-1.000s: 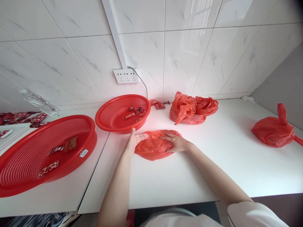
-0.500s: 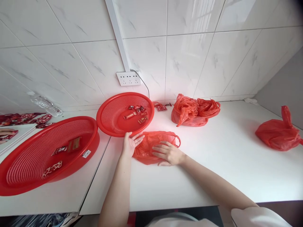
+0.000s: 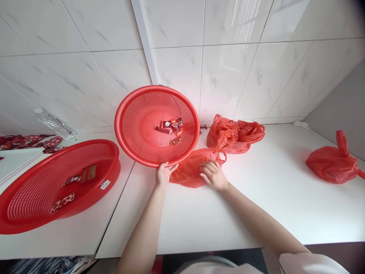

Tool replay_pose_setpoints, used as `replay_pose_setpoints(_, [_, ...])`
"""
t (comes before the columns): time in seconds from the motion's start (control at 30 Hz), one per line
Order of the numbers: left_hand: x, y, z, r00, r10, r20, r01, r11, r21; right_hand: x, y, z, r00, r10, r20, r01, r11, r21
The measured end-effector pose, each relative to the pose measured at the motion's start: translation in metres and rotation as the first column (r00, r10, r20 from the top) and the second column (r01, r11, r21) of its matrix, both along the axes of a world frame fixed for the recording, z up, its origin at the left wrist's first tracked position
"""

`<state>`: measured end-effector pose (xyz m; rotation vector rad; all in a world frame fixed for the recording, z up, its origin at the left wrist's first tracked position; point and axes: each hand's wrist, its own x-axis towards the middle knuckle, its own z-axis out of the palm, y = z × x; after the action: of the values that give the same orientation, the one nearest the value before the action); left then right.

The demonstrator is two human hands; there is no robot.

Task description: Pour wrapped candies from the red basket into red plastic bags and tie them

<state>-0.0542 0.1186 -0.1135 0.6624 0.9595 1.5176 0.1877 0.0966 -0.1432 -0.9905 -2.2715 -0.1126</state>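
Observation:
My left hand (image 3: 163, 176) is at the near rim of a red perforated plastic basket (image 3: 134, 146) and grips it there. The basket tips up, its inside facing me, and several small wrapped snacks lie together on the right of its bottom. Part of the left fingers reaches over the plastic bag. Just right of that, my right hand (image 3: 216, 175) has its curled fingers on a flattened red plastic bag (image 3: 189, 177), holding its near right side. The basket's rim covers part of the bag's far left edge.
A larger red basket (image 3: 111, 167) with a few wrapped snacks tilts at the left. Crumpled red bags (image 3: 228, 135) sit by the wall; a knotted red bag (image 3: 332, 163) lies at the far right. A clear bottle (image 3: 55, 125) and red packets (image 3: 25, 140) are back left.
The basket at my left hand has risen and tipped up, covering the wall socket, and its snacks have shifted. Both hands and the flattened bag have moved right; my right fingers are more curled.

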Motion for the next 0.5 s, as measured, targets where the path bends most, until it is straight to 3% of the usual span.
replay_pose_setpoints(0.27, [0.008, -0.014, 0.009, 0.991, 0.056, -0.119, -0.040, 0.990, 0.136, -0.025, 0.005, 0.009, 1.000, 0.013, -0.012, -0.012, 0.993, 0.114])
replay_pose_setpoints(0.5, [0.016, -0.016, 0.001, 0.995, -0.043, -0.084, 0.048, 0.997, 0.059, -0.062, 0.012, 0.017, 0.997, -0.035, -0.065, 0.040, 0.996, 0.083])
